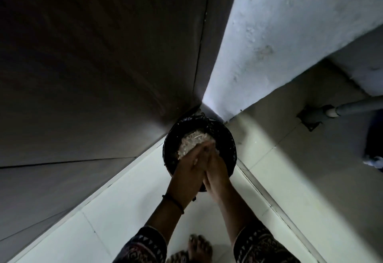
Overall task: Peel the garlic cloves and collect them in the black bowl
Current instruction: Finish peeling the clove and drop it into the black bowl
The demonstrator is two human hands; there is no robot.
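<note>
Head view: both hands pressed together over a black bin in the floor corner.

We record the left hand [186, 171] and right hand [217, 172] palm to palm with fingers straight and pointing down, touching each other along their length; we see nothing held between them. They hang directly above a round black bin [230, 138] lined with a black plastic bag. The bin stands on the tiled floor [124, 211], in the corner where the dark panel [93, 55] meets the pale plastered wall [269, 34]. Inside it lies a heap of pale papery peelings [190, 141], partly hidden by the fingertips. A dark thread band [174, 201] circles the left wrist. Bare toes [200, 246] show at the bottom edge, and a grey pipe [356, 106] runs along the right edge.
</note>
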